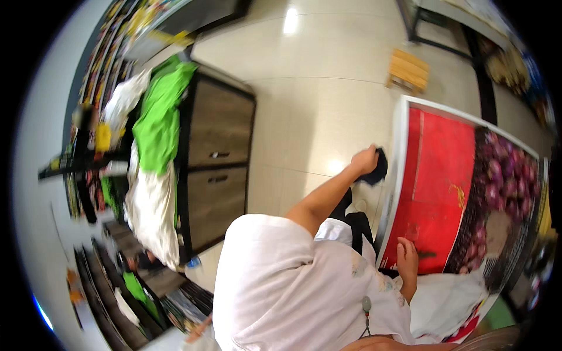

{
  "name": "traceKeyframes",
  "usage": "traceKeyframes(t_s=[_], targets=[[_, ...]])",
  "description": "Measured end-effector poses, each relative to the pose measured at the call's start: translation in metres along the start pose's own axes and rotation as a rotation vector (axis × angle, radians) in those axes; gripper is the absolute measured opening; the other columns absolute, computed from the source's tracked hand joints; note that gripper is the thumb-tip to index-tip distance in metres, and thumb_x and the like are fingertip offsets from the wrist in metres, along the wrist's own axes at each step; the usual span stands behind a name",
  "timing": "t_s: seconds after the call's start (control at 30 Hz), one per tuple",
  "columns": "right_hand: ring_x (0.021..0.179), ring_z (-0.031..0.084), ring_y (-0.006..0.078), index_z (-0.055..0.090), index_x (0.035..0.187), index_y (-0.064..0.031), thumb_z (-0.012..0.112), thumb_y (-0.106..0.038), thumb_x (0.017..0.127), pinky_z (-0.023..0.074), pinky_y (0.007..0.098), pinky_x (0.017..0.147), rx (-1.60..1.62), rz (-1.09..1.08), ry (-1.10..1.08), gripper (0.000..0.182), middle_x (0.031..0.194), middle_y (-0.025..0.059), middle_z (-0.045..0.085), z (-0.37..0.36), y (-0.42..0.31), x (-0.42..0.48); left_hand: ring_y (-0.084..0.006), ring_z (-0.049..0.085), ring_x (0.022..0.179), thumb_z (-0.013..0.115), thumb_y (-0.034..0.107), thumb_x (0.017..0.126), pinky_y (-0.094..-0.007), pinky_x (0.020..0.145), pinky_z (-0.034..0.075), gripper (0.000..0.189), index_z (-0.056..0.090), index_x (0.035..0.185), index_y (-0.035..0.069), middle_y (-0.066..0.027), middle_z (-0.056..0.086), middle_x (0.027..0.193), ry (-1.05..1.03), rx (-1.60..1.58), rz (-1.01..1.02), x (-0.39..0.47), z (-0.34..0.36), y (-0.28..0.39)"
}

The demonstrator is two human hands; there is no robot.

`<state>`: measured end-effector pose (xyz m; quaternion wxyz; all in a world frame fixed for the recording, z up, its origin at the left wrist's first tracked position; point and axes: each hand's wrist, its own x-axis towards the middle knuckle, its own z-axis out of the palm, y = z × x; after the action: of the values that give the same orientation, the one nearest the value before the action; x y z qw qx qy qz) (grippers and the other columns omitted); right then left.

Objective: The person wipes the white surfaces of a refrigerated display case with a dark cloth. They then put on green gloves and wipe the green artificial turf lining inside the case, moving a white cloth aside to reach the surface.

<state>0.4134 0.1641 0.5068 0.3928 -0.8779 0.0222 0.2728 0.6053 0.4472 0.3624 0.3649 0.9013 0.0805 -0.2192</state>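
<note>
My left hand (365, 160) is closed on a dark cloth item (376, 170) over the tiled floor, beside the pale edge of a display table. My right hand (408, 259) rests at or just above the table's near part, its fingers apart and nothing visible in it. The table (397, 175) has a red printed cover (439, 175) with a picture of red onions (509, 175) on its far side. White cloth (443, 302) lies close to my right hand.
A wood-front cabinet (217, 127) stands on the left with green cloth (160, 118) and white cloth (153, 210) on top. A small wooden stool (408, 70) stands beyond the table. Packed shelves (99, 66) line the wall. Part of another person's arm (199, 329) shows at the lower left.
</note>
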Motion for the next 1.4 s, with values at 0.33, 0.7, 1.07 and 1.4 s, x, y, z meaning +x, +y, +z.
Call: traceKeyframes(t_s=[0.33,0.7,1.07,1.4], targets=[[0.105,0.058,0.0346,0.059,0.113,0.0005,0.05,-0.018,0.095,0.0454,0.0399,0.092,-0.375,-0.286,-0.185,0.027,0.111,0.0196,0.062,-0.016,0.0,0.05,-0.023,0.066,0.095,0.047,0.026,0.099,-0.0365,0.085,0.054,0.033,0.058,0.123,0.005,-0.0121,0.065,0.114,0.323,-1.644,-0.317,-0.337,-0.124,-0.13],[0.091,0.064,0.0284,0.061,0.115,-0.0025,0.053,-0.02,0.095,0.0511,0.0366,0.08,-0.57,-0.841,-0.583,0.028,0.11,0.0173,0.063,0.202,-0.222,0.067,-0.0137,0.061,0.085,0.057,0.025,0.096,-0.026,0.065,0.052,0.034,0.053,0.126,0.009,-0.0036,0.063,0.105,0.741,-2.086,0.284,-0.458,-0.092,-0.247],[0.09,0.065,0.0285,0.065,0.114,-0.0072,0.056,-0.021,0.092,0.0514,0.0365,0.079,-0.967,-1.19,-1.327,0.028,0.109,0.0155,0.066,0.425,-0.365,-0.029,-0.0304,0.06,0.088,0.067,0.04,0.068,-0.0427,0.076,0.044,0.034,0.065,0.089,0.013,-0.011,0.064,0.092,1.404,0.522,-1.031,-0.652,-0.038,-0.292],[0.103,0.061,0.0342,0.067,0.112,-0.0097,0.053,-0.026,0.09,0.0496,0.0403,0.086,-1.171,-1.436,-1.428,0.03,0.116,0.0146,0.064,0.508,-0.469,0.006,-0.0307,0.064,0.081,0.073,0.051,0.062,-0.0424,0.073,0.049,0.041,0.064,0.077,0.014,-0.0116,0.066,0.083,1.437,-0.996,-1.857,-0.643,0.021,-0.254]])
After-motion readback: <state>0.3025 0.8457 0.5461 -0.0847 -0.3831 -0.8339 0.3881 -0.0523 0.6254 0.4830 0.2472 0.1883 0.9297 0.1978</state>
